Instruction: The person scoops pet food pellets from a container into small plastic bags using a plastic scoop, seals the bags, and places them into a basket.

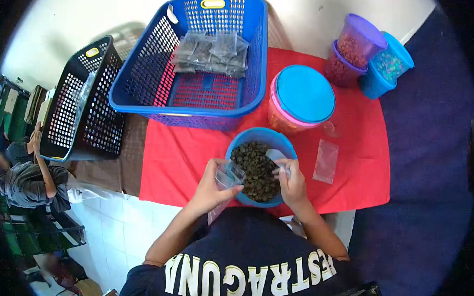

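Note:
In my left hand [213,188], closed at the left rim of a blue tub [273,135], is a clear plastic bag [231,175] with its mouth held open. My right hand [293,185] grips a translucent whitish scoop [274,155] over the tub's right side. Dark greenish-brown pellet-like pieces [254,172] fill much of the tub. I cannot make out whether the scoop carries any. A flat clear plastic bag [326,161] lies on the red cloth [361,173], right of the tub.
Behind the tub stands a blue-lidded container [305,95]. A large blue basket [186,112] holds several filled clear packets [214,52]. Stacked purple [362,35] and blue tubs [391,54] stand back right. At left are a black basket [99,117] and another person [29,182].

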Demonstrator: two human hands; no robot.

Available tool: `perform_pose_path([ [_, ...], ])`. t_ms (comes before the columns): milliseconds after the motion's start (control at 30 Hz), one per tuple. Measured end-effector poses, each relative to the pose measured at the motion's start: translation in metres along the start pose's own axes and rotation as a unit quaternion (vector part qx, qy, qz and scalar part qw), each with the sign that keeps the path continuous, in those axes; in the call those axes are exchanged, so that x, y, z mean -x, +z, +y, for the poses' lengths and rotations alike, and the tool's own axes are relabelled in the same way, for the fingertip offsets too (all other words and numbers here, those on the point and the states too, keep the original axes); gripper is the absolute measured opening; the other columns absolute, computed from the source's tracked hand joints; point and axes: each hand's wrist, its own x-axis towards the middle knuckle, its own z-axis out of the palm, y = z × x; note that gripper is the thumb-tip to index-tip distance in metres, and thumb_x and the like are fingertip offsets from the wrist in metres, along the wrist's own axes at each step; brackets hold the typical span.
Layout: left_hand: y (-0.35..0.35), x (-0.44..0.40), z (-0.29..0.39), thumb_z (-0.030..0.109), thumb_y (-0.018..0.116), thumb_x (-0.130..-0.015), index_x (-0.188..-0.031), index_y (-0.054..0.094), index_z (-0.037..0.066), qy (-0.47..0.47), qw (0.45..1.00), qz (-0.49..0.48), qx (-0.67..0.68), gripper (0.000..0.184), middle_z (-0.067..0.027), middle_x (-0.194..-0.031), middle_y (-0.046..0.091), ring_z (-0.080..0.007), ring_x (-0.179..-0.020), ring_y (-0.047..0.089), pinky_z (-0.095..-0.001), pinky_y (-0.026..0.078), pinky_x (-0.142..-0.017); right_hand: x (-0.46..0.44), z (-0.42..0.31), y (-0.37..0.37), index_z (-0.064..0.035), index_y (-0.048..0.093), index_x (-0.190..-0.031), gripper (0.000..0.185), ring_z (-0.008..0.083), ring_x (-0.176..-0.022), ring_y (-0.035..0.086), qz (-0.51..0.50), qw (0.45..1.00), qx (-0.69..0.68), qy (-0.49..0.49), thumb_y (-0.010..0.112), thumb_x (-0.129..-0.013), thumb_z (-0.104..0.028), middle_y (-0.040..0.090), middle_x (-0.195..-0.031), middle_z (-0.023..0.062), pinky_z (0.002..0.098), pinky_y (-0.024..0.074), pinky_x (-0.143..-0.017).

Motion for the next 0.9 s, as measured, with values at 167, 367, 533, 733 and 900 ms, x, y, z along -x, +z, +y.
perform_pose_path([
  [167,-0.004,-0.004,0.011,0.020,0.078,-0.074,-0.119,0.041,-0.001,-0.030,0.995,-0.017,0.090,0.062,-0.0145,-0.110,0.054,-0.0199,-0.103,0.054,-0.0346,0.045,-0.091,-0.015,-0.006,-0.006,0.0004,0.044,-0.106,0.013,0.0227,-0.072,0.066,-0.054,0.998,0.013,0.006,0.043,-0.097,-0.009,0.063,-0.099,0.0157,0.0345,0.0523,-0.066],
  [367,-0.014,-0.003,0.014,0.020,0.078,-0.074,-0.118,0.041,-0.001,-0.039,0.998,-0.033,0.034,0.062,-0.0132,-0.108,0.055,-0.0195,-0.102,0.054,-0.0345,0.045,-0.090,-0.023,-0.008,-0.004,-0.0016,0.038,-0.099,0.009,0.0169,-0.060,0.063,-0.023,0.997,-0.055,0.044,0.036,-0.101,-0.010,0.063,-0.093,0.0165,0.0292,0.0532,-0.052],
  [533,-0.014,-0.004,0.005,0.019,0.079,-0.072,-0.119,0.041,0.000,-0.024,0.997,-0.049,0.056,0.063,-0.0126,-0.110,0.054,-0.0200,-0.105,0.053,-0.0346,0.043,-0.093,-0.008,-0.009,0.022,-0.0046,0.033,-0.102,0.006,0.0181,-0.057,0.063,-0.048,0.972,-0.197,0.116,0.034,-0.101,-0.010,0.062,-0.093,0.0192,0.0272,0.0524,-0.049],
  [733,-0.016,-0.006,0.011,0.021,0.080,-0.072,-0.121,0.041,0.001,-0.025,0.997,-0.052,0.046,0.066,-0.0133,-0.111,0.053,-0.0208,-0.106,0.052,-0.0346,0.043,-0.093,-0.009,-0.002,0.036,-0.0085,0.032,-0.100,0.009,0.0278,-0.066,0.066,-0.041,0.910,-0.342,0.230,0.034,-0.102,-0.017,0.058,-0.100,0.0212,0.0339,0.0579,-0.056],
  [900,-0.021,-0.004,0.002,0.021,0.079,-0.073,-0.121,0.041,0.000,-0.011,0.999,-0.047,0.011,0.065,-0.0134,-0.109,0.054,-0.0203,-0.105,0.053,-0.0351,0.044,-0.092,-0.013,0.003,0.032,-0.0079,0.033,-0.100,0.013,0.0300,-0.075,0.067,-0.034,0.845,-0.464,0.262,0.036,-0.102,-0.021,0.058,-0.104,0.0226,0.0375,0.0588,-0.064],
])
